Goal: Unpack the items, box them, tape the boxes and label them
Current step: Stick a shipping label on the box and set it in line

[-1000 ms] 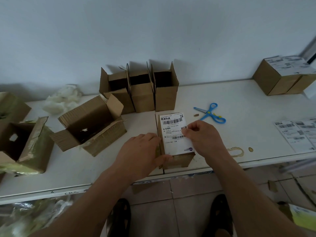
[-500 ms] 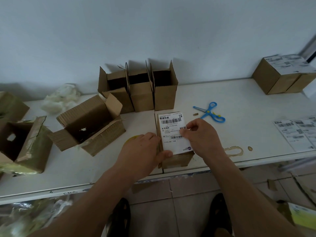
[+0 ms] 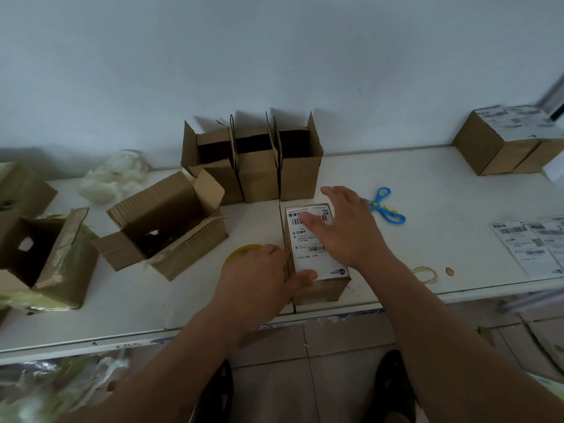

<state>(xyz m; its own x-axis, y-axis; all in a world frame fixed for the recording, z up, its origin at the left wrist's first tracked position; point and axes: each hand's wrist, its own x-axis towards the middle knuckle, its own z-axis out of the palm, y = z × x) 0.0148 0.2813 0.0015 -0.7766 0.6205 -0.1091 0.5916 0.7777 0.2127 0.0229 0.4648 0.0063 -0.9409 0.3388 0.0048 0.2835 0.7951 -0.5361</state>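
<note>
Hidden: a yellowish tape roll (image 3: 241,251) shows only as an arc behind my left hand (image 3: 259,279); the label's (image 3: 308,257) upper print is covered by my right hand (image 3: 348,230).
Cut off: the labelled boxes (image 3: 500,141) at far right and the label sheets (image 3: 531,242) run past the frame edge.
Left grip: my fingers wrap the sealed box's (image 3: 320,288) left side, thumb on its top.
Right grip: my fingers are spread straight over the label; contact cannot be told.
Box position: at the table's (image 3: 427,190) near edge, in front of three open boxes (image 3: 253,160).
Surface: white, stained, with blue scissors (image 3: 386,209).
Room: pale wall; tiled floor below.
</note>
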